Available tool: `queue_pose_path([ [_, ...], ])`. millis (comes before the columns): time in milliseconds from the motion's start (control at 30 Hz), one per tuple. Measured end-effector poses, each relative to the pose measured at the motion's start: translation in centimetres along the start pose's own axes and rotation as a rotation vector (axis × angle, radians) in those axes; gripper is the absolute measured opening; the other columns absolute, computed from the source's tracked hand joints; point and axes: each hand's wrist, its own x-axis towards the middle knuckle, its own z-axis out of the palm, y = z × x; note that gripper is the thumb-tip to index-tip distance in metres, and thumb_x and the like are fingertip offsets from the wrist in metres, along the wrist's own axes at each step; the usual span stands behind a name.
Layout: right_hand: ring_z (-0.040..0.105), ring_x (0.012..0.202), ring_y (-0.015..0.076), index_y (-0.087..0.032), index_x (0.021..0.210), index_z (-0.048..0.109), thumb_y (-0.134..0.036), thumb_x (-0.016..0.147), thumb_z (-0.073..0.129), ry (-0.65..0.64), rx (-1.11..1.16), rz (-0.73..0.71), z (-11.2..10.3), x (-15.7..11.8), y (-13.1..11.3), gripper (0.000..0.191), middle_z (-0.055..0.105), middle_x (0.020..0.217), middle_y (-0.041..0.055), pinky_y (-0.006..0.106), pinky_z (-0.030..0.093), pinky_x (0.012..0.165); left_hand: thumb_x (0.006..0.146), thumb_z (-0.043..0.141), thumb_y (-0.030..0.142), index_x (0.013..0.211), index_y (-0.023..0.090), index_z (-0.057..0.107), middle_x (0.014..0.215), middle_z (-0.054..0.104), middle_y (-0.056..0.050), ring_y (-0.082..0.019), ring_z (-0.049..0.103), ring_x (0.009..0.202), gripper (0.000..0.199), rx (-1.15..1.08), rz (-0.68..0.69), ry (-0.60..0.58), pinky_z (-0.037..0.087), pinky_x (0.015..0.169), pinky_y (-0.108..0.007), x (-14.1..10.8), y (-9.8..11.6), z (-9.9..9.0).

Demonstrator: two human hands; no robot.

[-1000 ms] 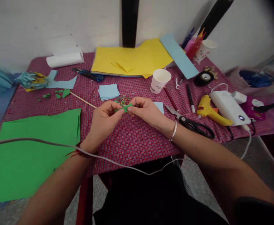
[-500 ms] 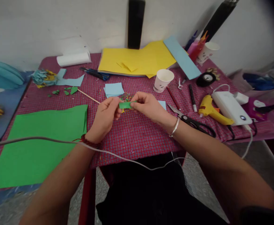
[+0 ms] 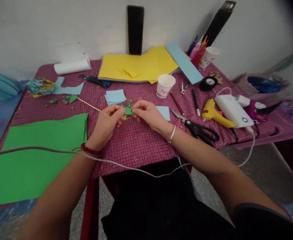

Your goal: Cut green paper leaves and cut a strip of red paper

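Note:
A small green paper strip (image 3: 128,111) is stretched between my two hands, above the table's middle. My left hand (image 3: 108,119) pinches its left end between thumb and fingers. At the other end, my right hand (image 3: 149,114) grips it with thumb and fingertips. Under the strip lies a scatter of tiny yellow and orange scraps (image 3: 128,117), partly hidden by my hands. Just behind is a stack of light blue paper squares (image 3: 115,96). Another blue square (image 3: 163,112) shows beyond my right wrist, and a thin wooden stick (image 3: 88,104) lies beyond my left hand.
Green sheets (image 3: 43,156) cover the left front. Scissors (image 3: 196,128), a yellow glue gun (image 3: 216,114) and a white power bank (image 3: 234,110) lie right. A paper cup (image 3: 165,86) stands near yellow sheets (image 3: 136,65). A white cable (image 3: 126,166) crosses before my forearms.
The view has shifted, so the table's things appear slightly further left. Both hands still hold the green strip, and a little less of it shows between the fingers.

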Motion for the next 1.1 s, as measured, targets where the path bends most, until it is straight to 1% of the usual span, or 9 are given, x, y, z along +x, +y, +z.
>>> queue_pose_path([
  [100, 0.047, 0.048, 0.0052, -0.018, 0.079, 0.057, -0.024, 0.086, 0.062, -0.01, 0.016, 0.024, -0.3, 0.0, -0.1, 0.011, 0.056, 0.059, -0.0061, 0.018, 0.037, 0.047, 0.071, 0.073, 0.021, 0.068, 0.019, 0.061, 0.055, 0.055, 0.005, -0.006, 0.046, 0.045, 0.012, 0.032, 0.077, 0.035, 0.034, 0.044, -0.02, -0.1, -0.2, 0.1],
  [233, 0.05, 0.051, 0.0074, -0.019, 0.09, 0.058, -0.058, 0.091, 0.047, 0.008, 0.082, 0.02, -0.8, 0.0, -0.4, 0.041, 0.057, 0.066, -0.0031, 0.021, 0.041, 0.048, 0.072, 0.071, 0.02, 0.067, 0.02, 0.06, 0.055, 0.056, 0.006, -0.006, 0.047, 0.045, 0.012, -0.043, 0.072, 0.067, 0.035, 0.044, -0.021, 0.0, -0.3, 0.0],
  [333, 0.05, 0.052, 0.0084, -0.019, 0.09, 0.056, -0.068, 0.087, 0.043, -0.018, 0.053, 0.024, -0.8, 0.1, -0.4, 0.051, 0.058, 0.066, -0.0025, 0.022, 0.041, 0.048, 0.071, 0.072, 0.021, 0.066, 0.02, 0.059, 0.056, 0.056, 0.005, -0.006, 0.046, 0.045, 0.014, -0.062, 0.059, 0.067, 0.035, 0.044, -0.021, 0.0, -0.2, 0.1],
  [400, 0.049, 0.054, 0.0085, -0.019, 0.088, 0.056, -0.062, 0.085, 0.054, -0.045, -0.029, -0.012, -0.7, 0.1, -0.2, 0.043, 0.057, 0.066, -0.0034, 0.022, 0.04, 0.05, 0.071, 0.072, 0.022, 0.065, 0.02, 0.059, 0.055, 0.056, 0.005, -0.006, 0.046, 0.045, 0.014, -0.06, 0.053, 0.052, 0.035, 0.043, -0.021, -0.2, -0.1, 0.2],
  [467, 0.045, 0.055, 0.0084, -0.019, 0.08, 0.056, -0.047, 0.081, 0.066, -0.06, -0.175, -0.08, -0.5, 0.1, -0.1, 0.029, 0.054, 0.064, -0.0049, 0.022, 0.037, 0.052, 0.071, 0.072, 0.022, 0.065, 0.019, 0.059, 0.054, 0.056, 0.005, -0.006, 0.047, 0.045, 0.014, -0.054, 0.04, 0.025, 0.036, 0.043, -0.02, -0.3, 0.0, 0.4],
  [600, 0.041, 0.059, 0.0092, -0.018, 0.066, 0.054, -0.024, 0.079, 0.066, -0.046, -0.385, -0.173, -0.3, 0.0, 0.1, 0.019, 0.048, 0.06, -0.0056, 0.023, 0.032, 0.055, 0.072, 0.071, 0.024, 0.067, 0.019, 0.058, 0.053, 0.058, 0.004, -0.007, 0.051, 0.046, 0.015, -0.066, 0.019, -0.023, 0.041, 0.047, -0.02, -0.7, 0.3, 0.8],
  [800, 0.042, 0.047, 0.0069, -0.02, 0.077, 0.05, -0.031, 0.083, 0.062, -0.067, -0.19, -0.104, 0.0, -0.5, -0.1, 0.017, 0.052, 0.06, -0.007, 0.023, 0.031, 0.046, 0.071, 0.072, 0.017, 0.073, 0.019, 0.057, 0.059, 0.061, 0.004, -0.008, 0.058, 0.052, 0.015, -0.137, 0.063, 0.012, 0.046, 0.053, -0.021, -1.0, 0.2, 1.1],
  [1000, 0.047, 0.047, 0.0064, -0.02, 0.083, 0.053, -0.023, 0.081, 0.061, -0.053, -0.141, -0.111, 0.4, -0.8, -0.5, 0.009, 0.055, 0.058, -0.008, 0.021, 0.036, 0.047, 0.072, 0.072, 0.017, 0.08, 0.019, 0.062, 0.067, 0.067, 0.002, -0.01, 0.062, 0.058, 0.013, -0.124, 0.071, -0.007, 0.051, 0.059, -0.024, -1.1, 0.0, 1.3],
  [1100, 0.047, 0.048, 0.0062, -0.02, 0.084, 0.055, -0.022, 0.08, 0.06, -0.028, -0.117, -0.1, 0.3, -0.8, -0.5, 0.007, 0.056, 0.059, -0.0079, 0.021, 0.036, 0.047, 0.072, 0.07, 0.017, 0.079, 0.019, 0.063, 0.066, 0.065, 0.002, -0.01, 0.061, 0.057, 0.01, -0.094, 0.06, 0.005, 0.05, 0.056, -0.024, -1.3, 0.4, 1.3],
])
